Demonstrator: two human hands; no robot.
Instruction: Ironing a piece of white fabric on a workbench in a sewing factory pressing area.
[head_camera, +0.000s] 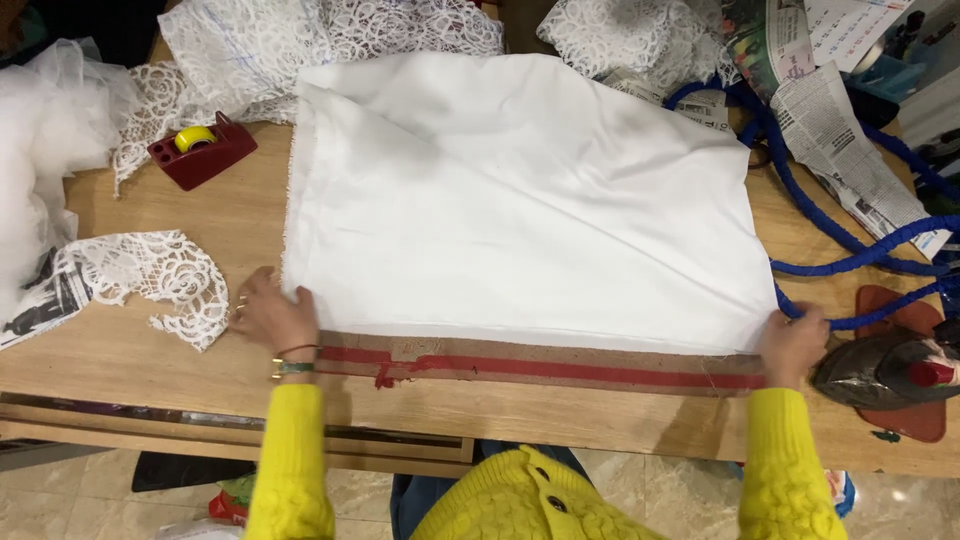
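A wooden table (150, 370) fills the view, and most of its middle is covered by a large sheet of white fabric (520, 210), spread flat with its upper left corner folded over. The sheet's near edge runs along a long brown cardboard strip with a red stripe (560, 366), which lies parallel to the table's front edge; the cloth appears to be lined up against it as a straight guide.

Pieces of white lace (160, 280) lie to the left and along the far side, with soft white stuffing (50, 130) at the far left. A blue cord (850, 255) loops across the right side over sheets of newspaper (850, 150). An iron (885, 368) rests on its dark red mat at the right edge. A dark red tape dispenser (203, 150) sits at the upper left.

Both arms, in yellow knitted sleeves, reach forward and apart. The left hand (272, 315) lies open and flat, pressing the fabric's near left corner down. The right hand (793, 345) is closed, pinching the near right corner, seemingly drawing the edge taut.
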